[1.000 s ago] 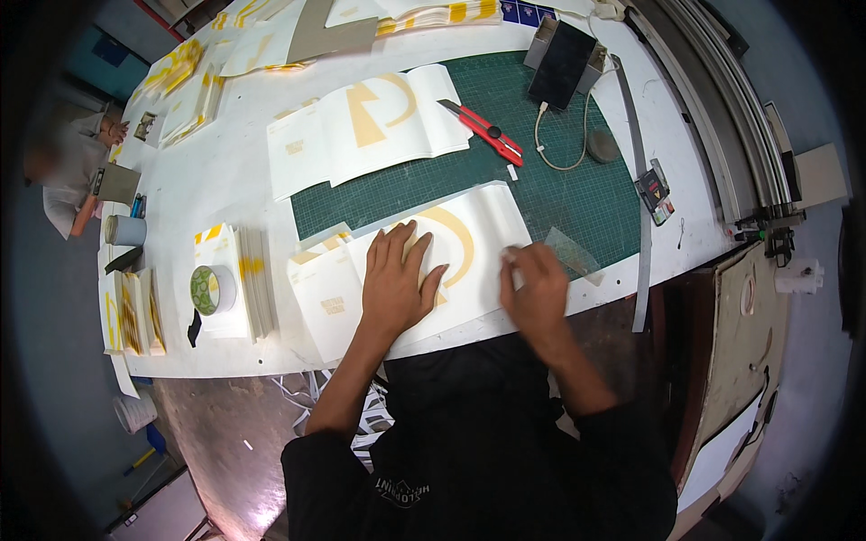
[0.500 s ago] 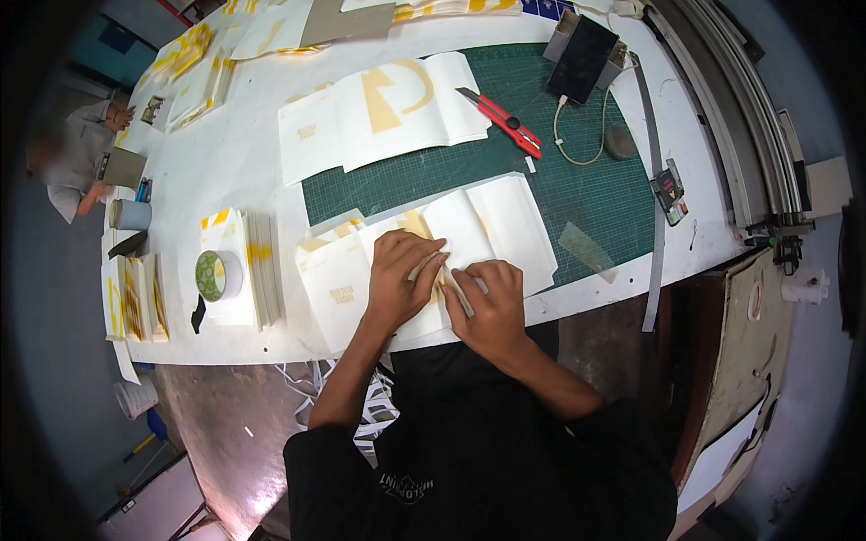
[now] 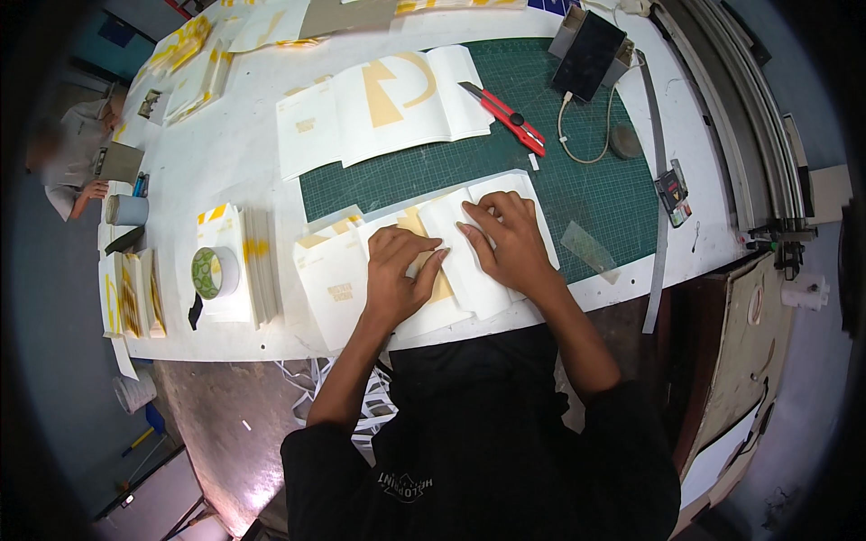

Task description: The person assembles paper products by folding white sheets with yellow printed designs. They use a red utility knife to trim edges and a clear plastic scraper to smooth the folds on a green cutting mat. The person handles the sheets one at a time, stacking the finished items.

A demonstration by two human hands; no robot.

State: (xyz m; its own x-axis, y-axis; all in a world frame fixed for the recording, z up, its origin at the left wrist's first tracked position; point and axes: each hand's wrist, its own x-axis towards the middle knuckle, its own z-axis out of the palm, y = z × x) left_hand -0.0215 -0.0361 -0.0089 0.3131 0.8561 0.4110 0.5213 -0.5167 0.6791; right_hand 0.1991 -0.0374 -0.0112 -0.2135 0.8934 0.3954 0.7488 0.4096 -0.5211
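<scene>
A tape roll rests on a paper stack at left; rightward, the printed sheet lies partly over the cutting mat. The left hand's thumb and forefinger nearly meet at the folded flap; whether they pinch it, I cannot tell. The right hand spreads loosely on it. Folding seems in hand; creasing would call for even pressure.

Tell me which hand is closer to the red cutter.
Right. The right hand is below the red cutter in the picture; the left hand is farther off, to its lower left.
</scene>
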